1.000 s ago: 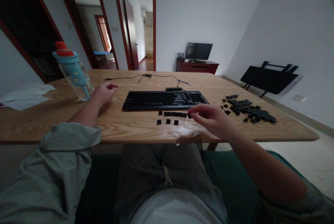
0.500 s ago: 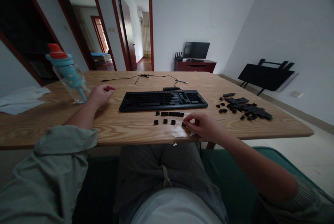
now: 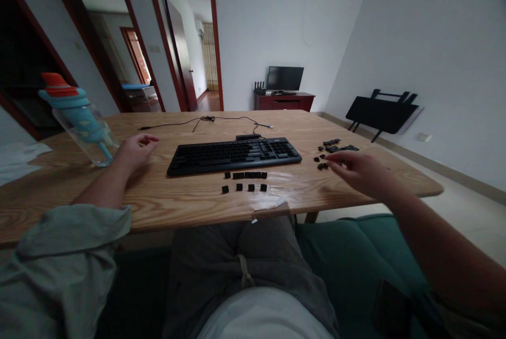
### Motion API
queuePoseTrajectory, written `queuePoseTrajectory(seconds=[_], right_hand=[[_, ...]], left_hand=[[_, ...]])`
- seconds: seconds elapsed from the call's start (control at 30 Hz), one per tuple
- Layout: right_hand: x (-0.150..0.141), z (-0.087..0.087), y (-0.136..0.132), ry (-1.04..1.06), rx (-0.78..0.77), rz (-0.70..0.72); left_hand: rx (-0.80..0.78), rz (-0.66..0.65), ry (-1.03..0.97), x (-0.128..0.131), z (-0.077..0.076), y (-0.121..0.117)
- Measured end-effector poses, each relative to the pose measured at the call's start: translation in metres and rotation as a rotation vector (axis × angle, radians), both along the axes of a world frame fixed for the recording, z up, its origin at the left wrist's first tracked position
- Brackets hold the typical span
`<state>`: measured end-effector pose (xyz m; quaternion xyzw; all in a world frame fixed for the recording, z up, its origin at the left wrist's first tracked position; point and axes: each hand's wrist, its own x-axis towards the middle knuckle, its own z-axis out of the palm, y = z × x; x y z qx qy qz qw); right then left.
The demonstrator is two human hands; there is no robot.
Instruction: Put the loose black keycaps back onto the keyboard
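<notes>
A black keyboard point(image 3: 233, 155) lies mid-table. In front of it, black keycaps sit in two rows: the farther row point(image 3: 253, 175) is mostly packed side by side, and the nearer row point(image 3: 251, 187) has gaps between its caps. My right hand point(image 3: 358, 170) is over the loose keycaps at the right, thumb and forefinger slightly apart at a keycap point(image 3: 322, 156); whether they touch it is unclear. Part of the keycap pile point(image 3: 348, 148) is hidden behind this hand. My left hand point(image 3: 136, 150) rests on the table left of the keyboard, its fingers loosely bent and holding nothing.
A clear bottle with a blue and red top point(image 3: 81, 123) stands beside my left forearm. White tissue point(image 3: 23, 160) lies at the far left. A black cable point(image 3: 205, 118) runs behind the keyboard. Clear film point(image 3: 272, 204) covers part of the table's front edge.
My right hand set a keycap at the right end of the nearer row, let it go, then moved right to the loose keycaps. The view has turned right; my left hand stays on the table.
</notes>
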<state>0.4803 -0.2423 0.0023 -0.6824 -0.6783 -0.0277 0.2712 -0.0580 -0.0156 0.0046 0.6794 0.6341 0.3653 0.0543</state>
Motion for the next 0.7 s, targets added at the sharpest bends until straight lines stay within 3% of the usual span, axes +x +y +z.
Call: queuePoseTrajectory(seconds=[0.1, 0.23, 0.43, 0.57, 0.7], right_hand=[[0.055, 0.000, -0.008, -0.069, -0.111, -0.153], [0.076, -0.012, -0.008, -0.132, -0.285, -0.160], [0.048, -0.013, -0.003, -0.016, -0.250, -0.026], [0.015, -0.006, -0.005, 0.222, -0.223, 0.222], [-0.019, 0.008, -0.005, 0.330, -0.221, 0.408]], left_hand=[[0.006, -0.008, 0.005, -0.003, -0.003, 0.004], [0.001, 0.003, 0.014, -0.005, -0.005, 0.006], [-0.016, -0.004, -0.002, -0.006, -0.005, 0.007], [-0.032, 0.004, -0.005, -0.004, -0.003, 0.005], [-0.010, 0.005, -0.003, 0.000, -0.001, 0.002]])
